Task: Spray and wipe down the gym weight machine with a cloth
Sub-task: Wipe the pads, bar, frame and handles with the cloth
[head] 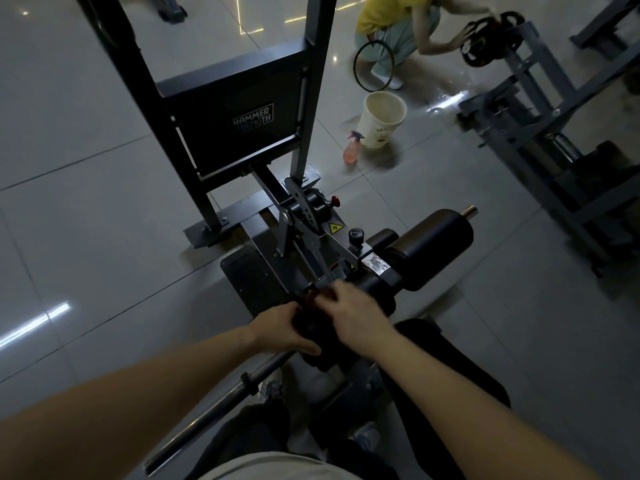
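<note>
The grey and black weight machine stands in front of me, its black roller pad to the right. My left hand and my right hand meet over the machine's middle joint. Between them they hold a dark cloth with a reddish edge, bunched against the frame. My left hand's fingers curl round the cloth from the left and my right hand's fingers curl over it from above. A pink spray bottle stands on the floor beyond the machine, out of both hands.
A cream bucket stands by the spray bottle on wet tiles. A crouching person handles weight plates on another machine at right, with a black hoop nearby. A chrome bar runs under my left arm.
</note>
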A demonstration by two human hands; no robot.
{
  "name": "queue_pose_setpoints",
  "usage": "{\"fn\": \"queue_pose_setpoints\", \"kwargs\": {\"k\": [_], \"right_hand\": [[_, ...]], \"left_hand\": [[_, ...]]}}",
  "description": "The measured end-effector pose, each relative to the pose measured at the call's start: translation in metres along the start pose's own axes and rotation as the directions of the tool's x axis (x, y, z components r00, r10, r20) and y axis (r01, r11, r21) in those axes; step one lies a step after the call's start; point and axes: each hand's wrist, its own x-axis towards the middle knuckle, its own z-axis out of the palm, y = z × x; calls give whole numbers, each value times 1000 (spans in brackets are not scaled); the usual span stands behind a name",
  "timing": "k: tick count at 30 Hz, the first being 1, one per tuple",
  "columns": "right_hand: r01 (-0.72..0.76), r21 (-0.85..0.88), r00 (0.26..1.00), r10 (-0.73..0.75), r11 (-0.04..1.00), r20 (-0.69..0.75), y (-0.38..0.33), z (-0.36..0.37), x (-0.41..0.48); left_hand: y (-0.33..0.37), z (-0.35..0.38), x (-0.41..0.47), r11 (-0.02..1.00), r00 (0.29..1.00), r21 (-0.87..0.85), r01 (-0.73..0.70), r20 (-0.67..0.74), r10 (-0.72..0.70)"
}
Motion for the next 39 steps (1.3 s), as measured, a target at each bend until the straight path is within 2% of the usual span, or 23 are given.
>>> {"fn": "queue_pose_setpoints", "kwargs": {"k": [3, 5, 7, 9, 11, 13, 15, 17, 19, 22, 26, 27, 28, 30, 32, 35, 39], "right_hand": [[-371, -80, 929, 370, 925, -31, 57, -13, 8], [-493, -118, 870, 493, 862, -29, 69, -17, 15], [-546, -89, 838, 542, 833, -67, 51, -16, 19], [-458, -31, 889, 457, 888, -29, 10, -6, 20], [-205, 60, 977, 201, 977, 63, -39, 9, 13], [20, 150, 985, -45, 988, 166, -67, 16, 1], [96, 158, 979, -122, 983, 163, -56, 8, -5], [-2, 136, 992, -15, 991, 122, -19, -6, -7], [-184, 94, 981, 177, 978, 77, 24, -14, -11], [-426, 13, 905, 426, 905, 9, 63, -28, -14], [-594, 77, 780, 597, 801, -190, 83, -45, -18], [-595, 82, 773, 597, 800, -213, 87, -45, -21], [-571, 57, 799, 571, 819, -192, 89, -41, -26], [-452, -54, 892, 450, 891, -49, 85, -24, -35], [-361, -109, 925, 371, 926, 82, 85, -7, -43], [-254, -152, 962, 266, 955, 64, 100, -6, -30], [-52, -299, 981, 105, 953, 165, 122, -14, 14]], "left_hand": [[-4, -1, -2, 1000, 996, 19, 6, -92, -4], [-8, -2, -3, 1000, 994, 8, 7, -109, -6], [-10, -1, -2, 999, 997, -41, 21, -78, -24], [-9, 1, -2, 988, 998, -143, 51, -18, -55], [-14, 2, 2, 983, 997, -169, 68, 37, -63], [-21, 3, 1, 995, 995, -78, 65, 80, -59], [-26, 1, -3, 988, 997, -143, 59, 63, -50], [-26, -5, -6, 956, 999, -289, 49, 9, -49], [-18, -11, -3, 948, 998, -312, 61, -8, -67], [-2, -9, 7, 989, 998, -142, 34, -51, -41], [22, 8, 19, 985, 997, 170, 20, -75, -8], [27, 12, 22, 968, 996, 251, 12, -85, 9], [30, 16, 27, 943, 994, 333, 7, -102, 29], [33, 16, 32, 904, 992, 427, 13, -121, 43], [33, 12, 39, 903, 996, 427, 35, -94, 6], [30, 7, 45, 910, 998, 411, 58, -55, -39], [30, 5, 44, 922, 998, 382, 63, -28, -57]]}}
